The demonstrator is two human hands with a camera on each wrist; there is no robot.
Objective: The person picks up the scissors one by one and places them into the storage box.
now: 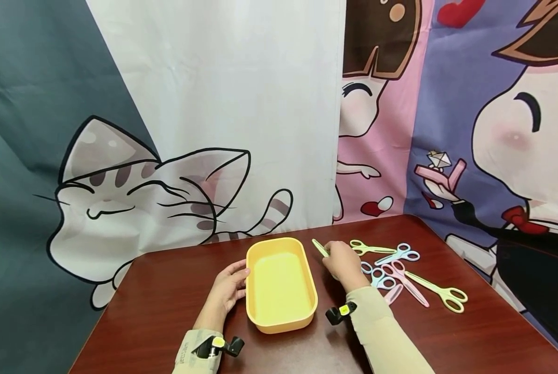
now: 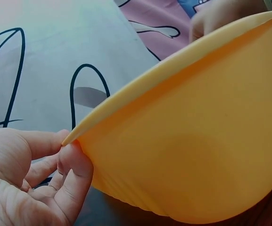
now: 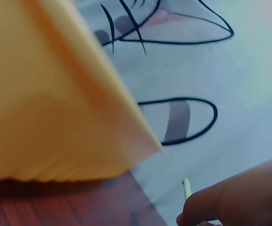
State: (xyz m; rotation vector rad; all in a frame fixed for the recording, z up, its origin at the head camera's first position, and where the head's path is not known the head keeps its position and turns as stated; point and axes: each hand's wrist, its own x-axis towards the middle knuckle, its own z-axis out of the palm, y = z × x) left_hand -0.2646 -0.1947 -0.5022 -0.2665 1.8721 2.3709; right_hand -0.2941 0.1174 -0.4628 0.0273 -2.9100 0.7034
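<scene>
A yellow plastic bin (image 1: 281, 329) sits on the table, its inside bare. My left hand (image 1: 228, 289) is at its left side; the left wrist view shows thumb and fingers of that hand (image 2: 37, 179) pinching the rim (image 2: 140, 89). To the right of the bin, my right hand (image 1: 345, 264) grips pale green scissors (image 1: 320, 248), whose tip sticks out past the fingers toward the bin. The rest of them is hidden in the hand. In the right wrist view only the tip of the scissors (image 3: 186, 187) shows beside the curled fingers of the right hand (image 3: 234, 200).
Several scissors lie in a loose pile right of my right hand: green ones (image 1: 368, 249) at the back, blue ones (image 1: 398, 254), pink ones (image 1: 407, 284) and another green pair (image 1: 440, 292). A printed cloth (image 1: 260, 104) hangs behind the dark red table (image 1: 167, 306).
</scene>
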